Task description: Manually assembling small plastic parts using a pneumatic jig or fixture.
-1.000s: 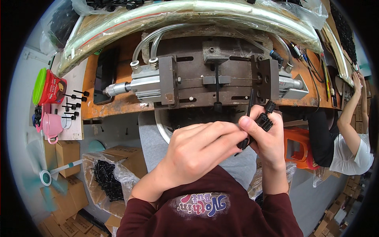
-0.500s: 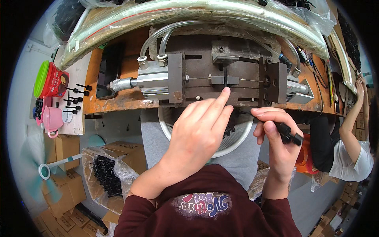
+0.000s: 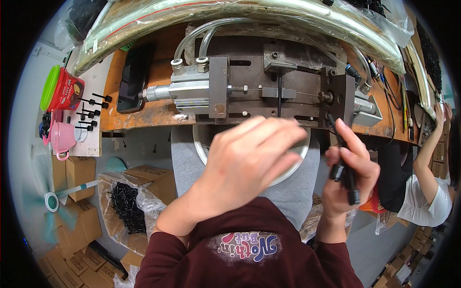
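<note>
My left hand [image 3: 249, 163] hovers over the white basket [image 3: 201, 152] on my lap, near the front edge of a metal fixture [image 3: 249, 53]. Its fingers are stretched out and slightly blurred, and nothing shows in them. A thin black rod [image 3: 279, 103] lies across the small grey block [image 3: 288, 93] at the fixture's middle, apart from my fingertips. My right hand [image 3: 357, 168] is closed around black plastic stems with knobbed ends [image 3: 353, 196], at least two of them, just in front of the fixture's right side. My left hand partly hides the basket.
A phone [image 3: 132, 81] lies left of the fixture. Black stemmed pieces [image 3: 91, 114], a red tub [image 3: 72, 91] and a pink cup [image 3: 62, 137] sit on the side shelf. A bagged box of black pieces [image 3: 127, 206] stands lower left. Another person [image 3: 427, 192] works at right.
My left hand has drawn back from the black rod on the block. The fixture's left plunger now reaches further inward. My right hand has moved slightly right, and the pieces in it have turned downward.
</note>
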`<state>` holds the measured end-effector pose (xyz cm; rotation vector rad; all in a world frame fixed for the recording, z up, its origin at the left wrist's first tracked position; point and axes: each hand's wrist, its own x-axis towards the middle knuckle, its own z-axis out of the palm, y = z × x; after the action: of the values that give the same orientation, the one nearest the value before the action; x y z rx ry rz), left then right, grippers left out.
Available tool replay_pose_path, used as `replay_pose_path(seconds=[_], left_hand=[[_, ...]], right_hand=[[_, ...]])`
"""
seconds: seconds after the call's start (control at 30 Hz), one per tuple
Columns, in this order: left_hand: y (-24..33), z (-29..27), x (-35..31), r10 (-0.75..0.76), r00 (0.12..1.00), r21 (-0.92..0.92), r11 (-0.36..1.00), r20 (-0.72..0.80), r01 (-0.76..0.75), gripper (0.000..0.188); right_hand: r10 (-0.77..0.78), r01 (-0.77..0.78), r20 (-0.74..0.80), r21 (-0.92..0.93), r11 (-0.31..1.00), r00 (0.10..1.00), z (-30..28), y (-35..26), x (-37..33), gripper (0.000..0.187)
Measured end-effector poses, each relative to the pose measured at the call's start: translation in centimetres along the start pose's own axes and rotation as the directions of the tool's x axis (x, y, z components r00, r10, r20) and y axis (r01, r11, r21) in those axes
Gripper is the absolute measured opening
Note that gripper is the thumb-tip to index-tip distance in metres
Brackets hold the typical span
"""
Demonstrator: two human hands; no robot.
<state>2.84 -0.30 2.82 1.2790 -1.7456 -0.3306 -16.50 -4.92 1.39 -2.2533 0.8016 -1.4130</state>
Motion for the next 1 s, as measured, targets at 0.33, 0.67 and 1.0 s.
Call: replay_pose_path(seconds=[0.33, 0.67, 1.0], left_hand=[[1.8, 0.0, -1.2, -0.049, 0.995, -0.143, 0.989, -0.089, 0.035, 0.036], [-0.5, 0.9, -0.4, 0.036, 0.998, 0.497, 0.866, 0.051, -0.057, 0.026], [0.4, -0.2, -0.3, -0.077, 0.994, -0.12, 0.989, 0.073, 0.086, 0.041]], right_hand=[[-0.159, 0.16, 0.028, -0.288, 0.944, 0.987, 1.4, -0.9, 0.5, 0.035], [-0.063, 0.04, -0.086, -0.247, 0.968, 0.994, 1.3, -0.2, 0.6, 0.027], [-0.149, 0.162, 0.066, -0.307, 0.938, 0.987, 0.5, 0.3, 0.6, 0.03]])
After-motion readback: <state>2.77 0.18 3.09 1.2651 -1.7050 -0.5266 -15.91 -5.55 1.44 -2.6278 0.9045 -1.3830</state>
